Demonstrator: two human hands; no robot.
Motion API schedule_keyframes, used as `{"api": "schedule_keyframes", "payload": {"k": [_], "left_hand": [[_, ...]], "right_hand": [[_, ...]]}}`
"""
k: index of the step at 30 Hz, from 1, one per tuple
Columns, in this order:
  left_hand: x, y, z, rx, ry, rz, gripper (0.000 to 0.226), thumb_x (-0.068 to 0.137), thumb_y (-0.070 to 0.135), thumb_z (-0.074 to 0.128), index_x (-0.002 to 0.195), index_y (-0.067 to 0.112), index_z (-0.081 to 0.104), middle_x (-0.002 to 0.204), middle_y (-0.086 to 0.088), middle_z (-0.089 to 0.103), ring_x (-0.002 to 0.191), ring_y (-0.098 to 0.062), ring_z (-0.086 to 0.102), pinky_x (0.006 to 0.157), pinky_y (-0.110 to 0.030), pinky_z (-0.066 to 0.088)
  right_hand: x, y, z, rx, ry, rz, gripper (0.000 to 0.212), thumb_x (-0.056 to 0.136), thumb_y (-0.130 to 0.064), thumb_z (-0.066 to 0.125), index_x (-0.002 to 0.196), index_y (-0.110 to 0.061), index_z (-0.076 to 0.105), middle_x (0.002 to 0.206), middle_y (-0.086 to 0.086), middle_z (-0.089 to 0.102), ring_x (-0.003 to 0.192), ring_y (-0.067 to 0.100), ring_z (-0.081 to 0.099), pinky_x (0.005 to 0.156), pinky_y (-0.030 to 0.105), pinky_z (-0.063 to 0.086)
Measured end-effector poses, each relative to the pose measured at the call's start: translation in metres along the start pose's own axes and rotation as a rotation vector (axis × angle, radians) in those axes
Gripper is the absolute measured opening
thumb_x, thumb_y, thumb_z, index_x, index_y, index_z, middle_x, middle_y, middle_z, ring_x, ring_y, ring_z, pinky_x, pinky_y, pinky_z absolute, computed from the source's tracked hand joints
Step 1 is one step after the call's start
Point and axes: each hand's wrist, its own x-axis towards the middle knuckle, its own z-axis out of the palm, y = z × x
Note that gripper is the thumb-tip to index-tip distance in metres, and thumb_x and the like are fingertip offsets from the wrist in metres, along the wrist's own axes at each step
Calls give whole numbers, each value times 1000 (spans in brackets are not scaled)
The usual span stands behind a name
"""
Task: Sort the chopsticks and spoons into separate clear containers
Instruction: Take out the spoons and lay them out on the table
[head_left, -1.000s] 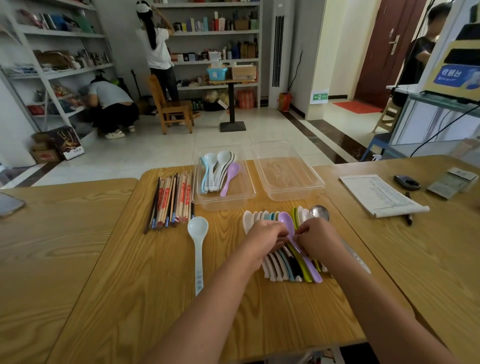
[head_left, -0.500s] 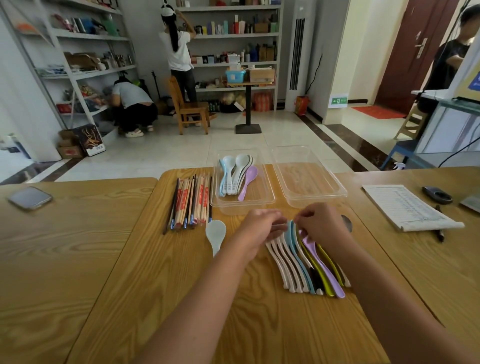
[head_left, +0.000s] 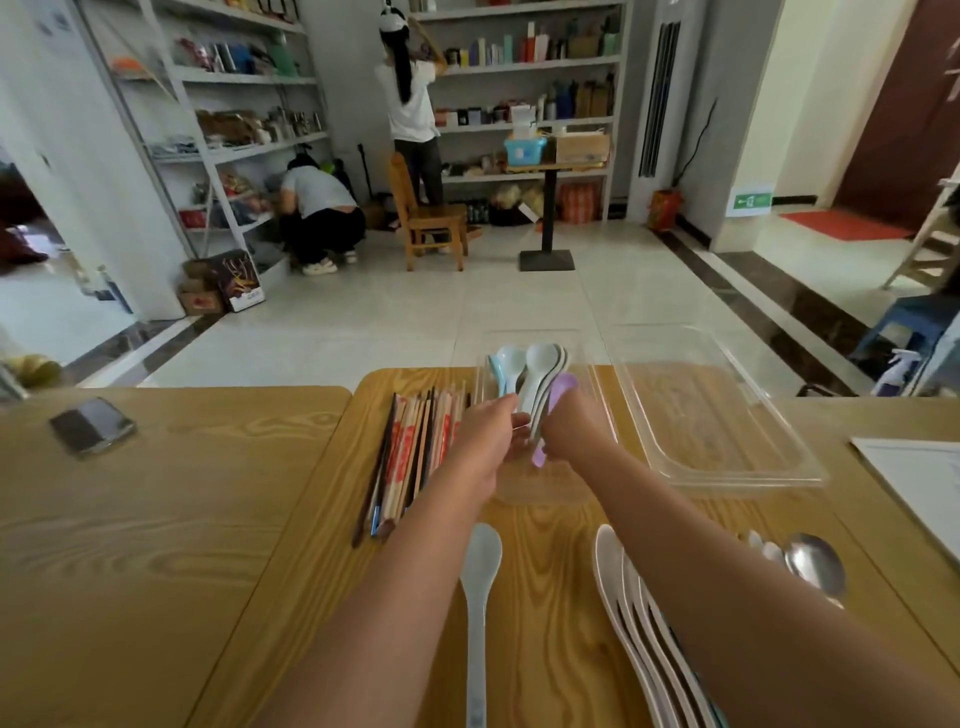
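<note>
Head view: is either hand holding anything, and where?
Cannot be told. The left hand and right hand meet over the spoons in the left container; any grip is hidden.

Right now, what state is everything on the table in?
Left tray: holds spoons.
Right tray: empty.
Chopsticks: loose on table.
Long spoon: lying on table.
Spoon row: on table, unsorted.
Left hand: pinching a white handle.
Right hand: at purple spoon, grip unclear.
Phone: screen dark.

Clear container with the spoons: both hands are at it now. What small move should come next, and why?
Probably let go: the right hand seems to hold a purple plastic spoon already inside the clear plastic container. White plastic spoons wait on the wooden table, so release and reach for them.
</note>
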Motion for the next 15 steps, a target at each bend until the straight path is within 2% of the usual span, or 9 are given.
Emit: {"api": "schedule_keyframes", "payload": {"k": [1, 3, 5, 6, 8, 10, 12, 13, 15], "left_hand": [[4, -1, 0, 1, -6, -13, 18, 103, 26, 47, 105, 12, 59, 97, -9, 68, 90, -22, 64, 96, -41, 53], [11, -1, 1, 8, -18, -30, 21, 103, 29, 45, 112, 14, 57, 101, -9, 68, 93, -22, 64, 97, -41, 52], [15, 0, 2, 28, -33, -40, 22, 103, 31, 44, 113, 16, 57, 107, -10, 69, 96, -21, 65, 100, -42, 50], [16, 0, 2, 38, -41, -40, 24, 103, 32, 44, 116, 16, 57, 108, -9, 69, 96, -21, 65, 102, -42, 49], [18, 1, 2, 64, -47, -37, 30, 103, 33, 44, 121, 14, 58, 108, -8, 69, 98, -20, 65, 104, -43, 48], [17, 2, 1, 86, -48, -30, 32, 103, 35, 43, 122, 13, 58, 109, -8, 69, 102, -22, 65, 101, -40, 49], [13, 3, -1, 102, -56, -15, 34, 104, 36, 42, 125, 13, 57, 113, -10, 68, 109, -24, 64, 100, -39, 50], [10, 4, -3, 102, -62, -5, 36, 104, 36, 42, 128, 13, 56, 114, -10, 68, 110, -24, 64, 100, -39, 50], [0, 8, -5, 71, -80, 13, 36, 104, 36, 43, 126, 12, 57, 112, -9, 67, 104, -22, 64, 94, -36, 52]], "right_hand": [[7, 0, 4, -52, -7, 32, 61, 86, -11, 72, 136, 3, 39, 108, 12, 67, 98, 24, 66, 89, 32, 52], [14, -2, 12, -77, -10, 70, 33, 94, -5, 59, 124, 2, 48, 92, 12, 65, 80, 23, 67, 69, 30, 56], [19, -2, 16, -102, 29, 116, 11, 95, -5, 55, 106, -3, 52, 75, 8, 57, 58, 16, 56, 44, 25, 43], [20, -4, 16, -119, 47, 125, 11, 96, -8, 54, 105, -1, 53, 74, 7, 57, 54, 15, 54, 40, 25, 38], [27, -5, 20, -99, 33, 132, 34, 101, -18, 47, 128, 1, 49, 85, 10, 64, 54, 17, 56, 37, 26, 38], [31, -7, 21, -14, 68, 128, 56, 102, -20, 45, 151, -5, 23, 101, 14, 65, 56, 17, 57, 31, 21, 38], [26, -8, 16, 65, 123, 123, 64, 98, -12, 51, 153, -3, 18, 108, 14, 64, 71, 20, 63, 45, 24, 52], [25, -7, 14, 67, 146, 89, 54, 97, -9, 52, 146, 2, 32, 106, 13, 66, 80, 22, 66, 60, 27, 57], [11, -6, 0, 136, 183, 29, 12, 95, -6, 49, 97, 1, 58, 85, 12, 64, 79, 27, 65, 69, 34, 56]]}}
